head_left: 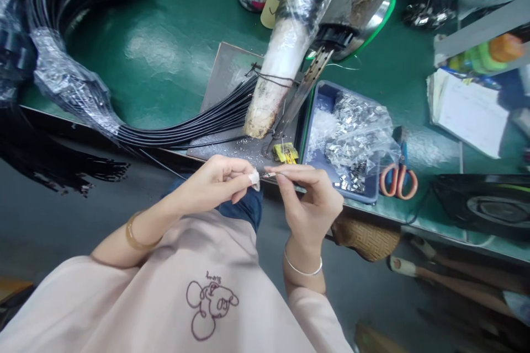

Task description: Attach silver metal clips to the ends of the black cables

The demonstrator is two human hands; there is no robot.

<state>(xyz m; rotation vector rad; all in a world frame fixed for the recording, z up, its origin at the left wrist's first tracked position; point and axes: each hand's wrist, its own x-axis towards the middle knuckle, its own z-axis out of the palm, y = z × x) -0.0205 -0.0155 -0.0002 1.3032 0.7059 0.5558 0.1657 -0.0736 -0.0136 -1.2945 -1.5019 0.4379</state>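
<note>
- Head view, nearest stuff first: left hand (232, 177) and right hand (313, 192) almost meet at the table's near edge. Both have thumb and finger pinched together, clamped on a thin piece (268, 175) that bridges the gap between them. Too small to tell exactly what it is.
- White wrap (254, 177) covers a left fingertip. One loose black strand (157, 161) runs in toward that hand from the left; can't tell if it joins the piece.
- Looks like fiddly fitting or straightening to me. I'd let the left pinch be the anchor, do the fine moves with the right, keep both ends in line and go easy on the pressure so nothing bends.
- Just beyond the fingers, a small yellow block (285, 153) sits on a grey plate (219, 74). I'd keep knuckles clear of the metal nozzle (304, 94) and white tube (275, 60) hanging over it.
- Right of that, a blue tray (307, 146) holds bagged metal bits (360, 121), with orange-handled scissors (398, 181) just beside it. Handy reach for the right hand.
- Farther left, a wrapped cable bundle (74, 74) curves across the green table (186, 22).
</note>
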